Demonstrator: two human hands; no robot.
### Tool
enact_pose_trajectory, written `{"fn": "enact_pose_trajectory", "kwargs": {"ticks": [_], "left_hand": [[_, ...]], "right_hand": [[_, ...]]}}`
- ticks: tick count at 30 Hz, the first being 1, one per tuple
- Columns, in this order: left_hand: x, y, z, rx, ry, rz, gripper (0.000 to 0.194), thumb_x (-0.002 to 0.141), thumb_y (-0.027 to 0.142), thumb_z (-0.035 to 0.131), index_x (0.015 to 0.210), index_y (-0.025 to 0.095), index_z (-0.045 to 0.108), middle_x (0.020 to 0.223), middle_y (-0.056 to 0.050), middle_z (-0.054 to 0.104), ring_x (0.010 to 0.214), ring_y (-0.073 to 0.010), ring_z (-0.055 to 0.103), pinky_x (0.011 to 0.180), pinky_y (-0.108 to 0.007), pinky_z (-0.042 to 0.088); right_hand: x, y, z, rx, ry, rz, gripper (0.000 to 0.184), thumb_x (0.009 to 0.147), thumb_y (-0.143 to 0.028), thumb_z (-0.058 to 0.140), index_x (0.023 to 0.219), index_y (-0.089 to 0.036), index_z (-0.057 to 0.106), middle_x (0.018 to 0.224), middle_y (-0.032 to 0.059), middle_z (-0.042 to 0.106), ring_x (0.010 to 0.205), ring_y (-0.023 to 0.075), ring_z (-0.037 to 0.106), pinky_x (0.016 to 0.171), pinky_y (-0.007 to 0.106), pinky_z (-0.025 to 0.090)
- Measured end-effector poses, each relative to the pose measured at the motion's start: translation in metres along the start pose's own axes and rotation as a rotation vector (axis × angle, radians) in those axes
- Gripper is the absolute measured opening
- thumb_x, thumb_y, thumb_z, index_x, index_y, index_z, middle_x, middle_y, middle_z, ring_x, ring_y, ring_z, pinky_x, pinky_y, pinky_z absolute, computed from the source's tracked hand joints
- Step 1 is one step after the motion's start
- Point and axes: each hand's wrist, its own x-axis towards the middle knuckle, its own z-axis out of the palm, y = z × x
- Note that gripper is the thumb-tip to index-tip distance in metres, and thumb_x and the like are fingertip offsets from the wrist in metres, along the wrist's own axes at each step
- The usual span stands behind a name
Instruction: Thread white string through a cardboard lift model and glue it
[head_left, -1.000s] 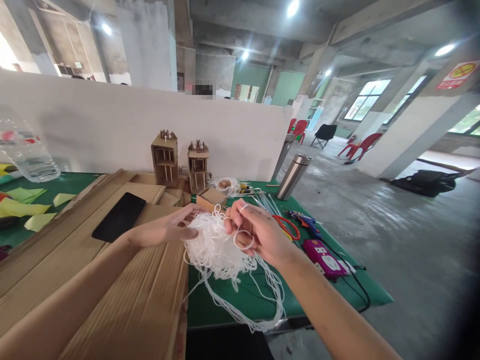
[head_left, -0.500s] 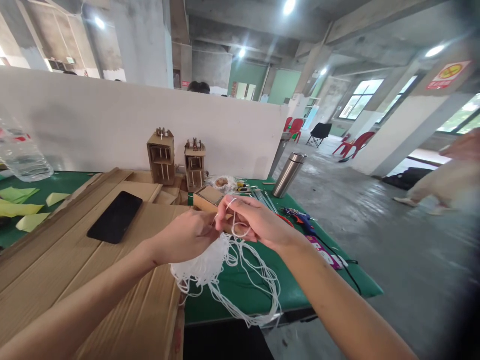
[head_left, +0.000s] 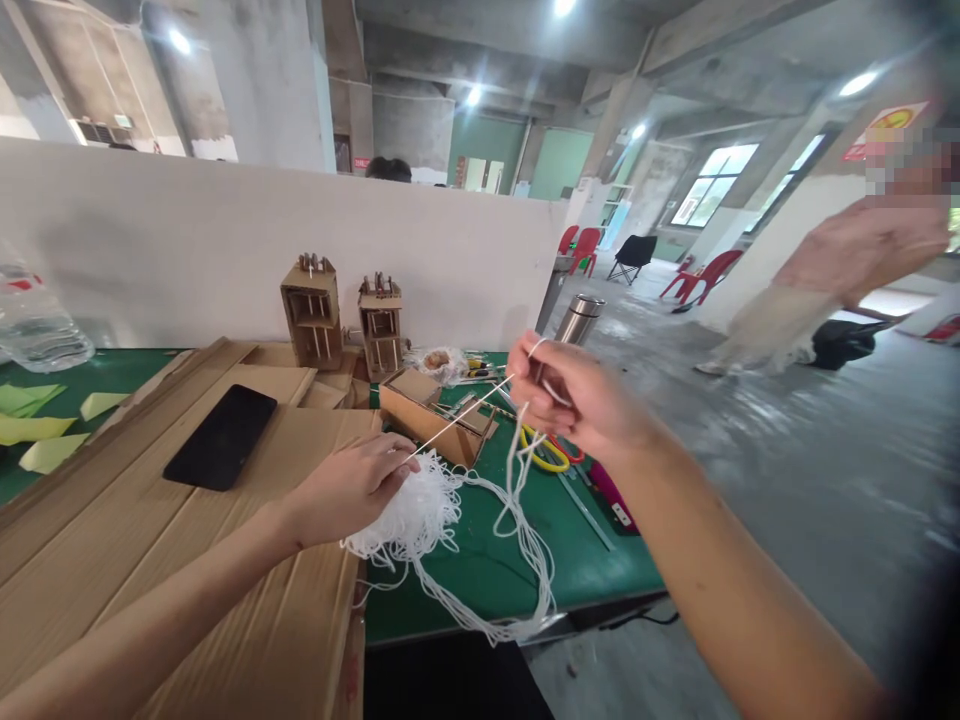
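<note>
A taut length of white string runs between my two hands. My left hand pinches its lower end, just above and left of a fluffy tangle of the same white string. Higher and to the right, my right hand is closed round the other end, with a loop over the index finger and strands hanging below. Long loops of string trail from the tangle over the green table toward its front edge. Behind the string lies a small open cardboard box.
A black phone rests on cardboard sheets. Two cardboard models stand by the white partition. Yellow-handled scissors and a steel flask are at right; a water bottle at left. A person walks beyond the table.
My hands were together; now the right has pulled up and right, stretching the string between them. The left has moved slightly down and left. The person behind has moved left.
</note>
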Motion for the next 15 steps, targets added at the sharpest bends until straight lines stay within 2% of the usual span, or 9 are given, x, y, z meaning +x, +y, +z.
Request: {"fn": "enact_pose_trajectory", "kwargs": {"ticks": [3,7,10,12,13,15], "left_hand": [[-0.003,-0.005,0.002,0.010,-0.021,-0.032,0.033,0.102,0.029,0.028,0.108,0.023,0.060,0.125,-0.006,0.064,0.116,-0.0248,0.058,0.100,-0.043,0.043],[-0.007,-0.009,0.001,0.018,-0.046,-0.079,0.034,0.103,0.030,0.026,0.106,0.024,0.059,0.117,-0.004,0.067,0.110,-0.0236,0.061,0.098,-0.042,0.044],[-0.009,-0.010,0.003,0.025,-0.063,-0.111,0.037,0.103,0.035,0.024,0.100,0.023,0.058,0.111,-0.006,0.066,0.106,-0.0241,0.062,0.093,-0.041,0.046],[-0.010,-0.009,0.006,0.033,-0.081,-0.121,0.036,0.101,0.046,0.032,0.101,0.022,0.058,0.114,-0.008,0.065,0.108,-0.0269,0.061,0.094,-0.043,0.047],[-0.011,-0.008,0.008,0.038,-0.090,-0.123,0.038,0.097,0.054,0.041,0.103,0.022,0.059,0.118,-0.010,0.064,0.111,-0.0294,0.060,0.095,-0.045,0.046],[-0.011,-0.006,0.014,0.048,-0.105,-0.117,0.053,0.080,0.065,0.063,0.109,0.022,0.059,0.123,-0.012,0.062,0.115,-0.0350,0.057,0.098,-0.050,0.045]], "right_hand": [[-0.006,-0.017,-0.009,-0.035,0.119,-0.037,0.029,0.090,-0.041,0.062,0.070,-0.021,0.059,0.043,-0.0096,0.040,0.033,0.0026,0.020,0.033,0.020,0.012],[-0.012,-0.047,-0.027,-0.063,0.244,-0.074,0.040,0.101,-0.033,0.040,0.067,-0.020,0.055,0.040,-0.0104,0.034,0.032,0.0015,0.023,0.036,0.024,0.009],[-0.011,-0.073,-0.047,-0.168,0.391,-0.112,0.045,0.102,-0.028,0.031,0.064,-0.016,0.051,0.037,-0.0120,0.030,0.030,-0.0031,0.025,0.041,0.028,0.007],[-0.008,-0.089,-0.063,-0.299,0.506,-0.145,0.047,0.099,-0.024,0.025,0.059,-0.012,0.047,0.035,-0.0128,0.026,0.031,-0.0070,0.024,0.044,0.032,0.008],[-0.006,-0.097,-0.071,-0.350,0.550,-0.164,0.047,0.098,-0.022,0.025,0.057,-0.010,0.045,0.034,-0.0129,0.025,0.031,-0.0078,0.024,0.045,0.034,0.009],[-0.001,-0.108,-0.088,-0.440,0.640,-0.224,0.047,0.096,-0.018,0.028,0.052,-0.008,0.043,0.033,-0.0127,0.026,0.031,-0.0082,0.025,0.046,0.037,0.011]]}}
